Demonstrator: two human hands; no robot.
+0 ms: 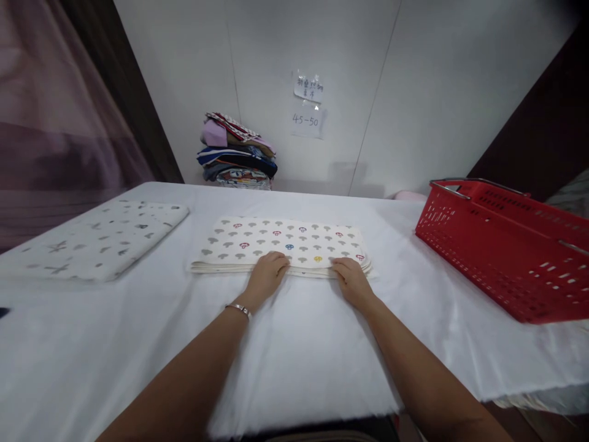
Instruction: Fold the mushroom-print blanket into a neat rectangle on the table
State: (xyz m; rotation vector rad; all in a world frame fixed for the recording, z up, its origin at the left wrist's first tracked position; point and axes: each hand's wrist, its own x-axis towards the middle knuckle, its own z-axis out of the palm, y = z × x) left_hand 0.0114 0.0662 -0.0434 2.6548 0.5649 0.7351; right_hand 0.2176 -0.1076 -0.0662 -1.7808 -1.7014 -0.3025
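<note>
A cream cloth printed with small mushrooms (276, 236) lies folded into a long, layered rectangle in the middle of the table. Its mushrooms are mostly grey, with a few red, blue and yellow ones. My left hand (268, 273) grips the near edge left of the middle, fingers curled over the top layer. Further right along that same edge, my right hand (352, 279) holds the cloth in a similar pinch. Both thumbs are mostly hidden. A silvery bracelet circles my left wrist.
Another folded, patterned white cloth (105, 239) lies on the left of the white-covered table (304, 356). At right stands a red plastic basket (501, 245) with metal handles. Behind the table rises a pile of folded fabrics (237, 153); paper signs (307, 120) hang on the wall.
</note>
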